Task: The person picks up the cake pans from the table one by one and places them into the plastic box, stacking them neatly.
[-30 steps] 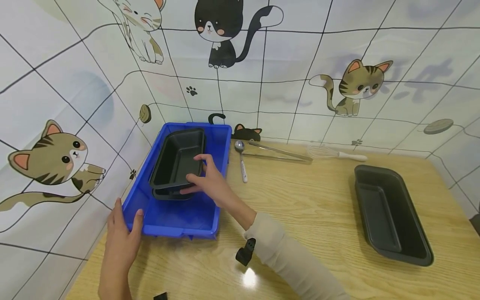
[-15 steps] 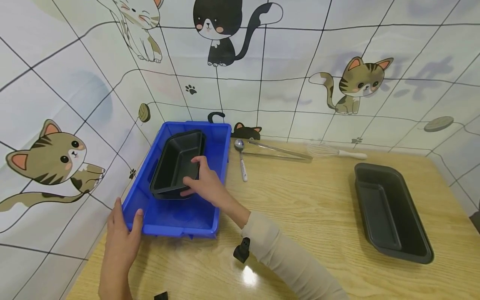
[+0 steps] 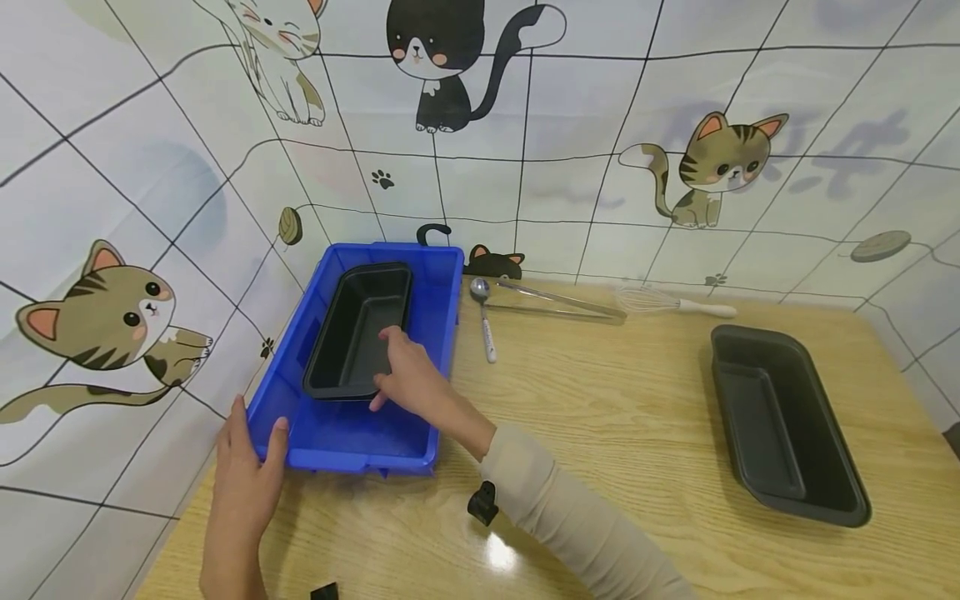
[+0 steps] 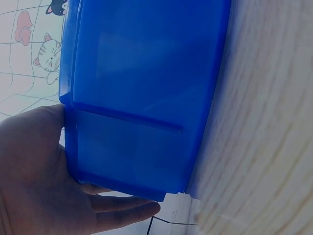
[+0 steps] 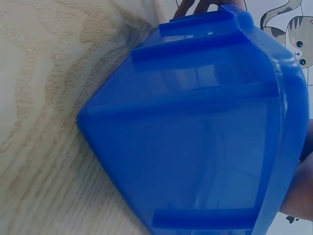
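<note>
A dark loaf pan (image 3: 363, 333) lies nested inside another dark pan in the blue plastic bin (image 3: 401, 442). My right hand (image 3: 416, 379) pinches the pan's near right corner, with fingertips over and below the rim. Against the bin's near left corner rests my left hand (image 3: 243, 475), its fingers straight along the left side and its thumb at the near edge. In the left wrist view the hand (image 4: 34, 171) lies along the bin's outer wall (image 4: 142, 88). The right wrist view shows mostly the bin's outside (image 5: 195, 137); the right fingertips are hidden there.
Another dark loaf pan (image 3: 761, 417) sits at the right on the wooden table (image 3: 600, 433). Behind, near the cat-patterned wall, lie a spoon (image 3: 486, 325), metal tongs (image 3: 555, 308) and a whisk (image 3: 675, 304). The bin stands close to the left wall.
The upper loaf pan has come down level into the lower one, shifting slightly nearer. My right hand has moved down with it. The left hand stays at the bin corner.
</note>
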A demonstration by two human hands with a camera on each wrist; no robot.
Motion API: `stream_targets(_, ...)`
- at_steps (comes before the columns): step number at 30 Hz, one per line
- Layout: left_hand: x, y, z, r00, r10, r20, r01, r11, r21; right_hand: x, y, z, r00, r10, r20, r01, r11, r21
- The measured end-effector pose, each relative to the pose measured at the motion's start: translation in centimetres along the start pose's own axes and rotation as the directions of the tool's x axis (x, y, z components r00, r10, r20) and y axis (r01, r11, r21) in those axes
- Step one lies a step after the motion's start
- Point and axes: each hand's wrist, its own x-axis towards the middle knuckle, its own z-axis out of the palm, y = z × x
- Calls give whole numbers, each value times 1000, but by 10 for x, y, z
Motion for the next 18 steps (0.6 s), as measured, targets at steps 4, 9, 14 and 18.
stream_targets(4,0,2,0,1000,0,2,0,1000,-1,-1,0,0,1000,-20,-22,18,995,-95)
stream_targets(9,2,5,3,1000,-4,14,4,1000,-7,-12,-2,-15,995,-91,-35,88,992,-94)
stream_targets(14,1,2,4,1000,-11,6,11,1000,-21,-48,19,-61,965,-259,44,258,966,31)
stream_targets(18,-1,1,2,1000,-11,-15,10,1000,-18,-106,60,-117,931,-362,-39,354,925,-136)
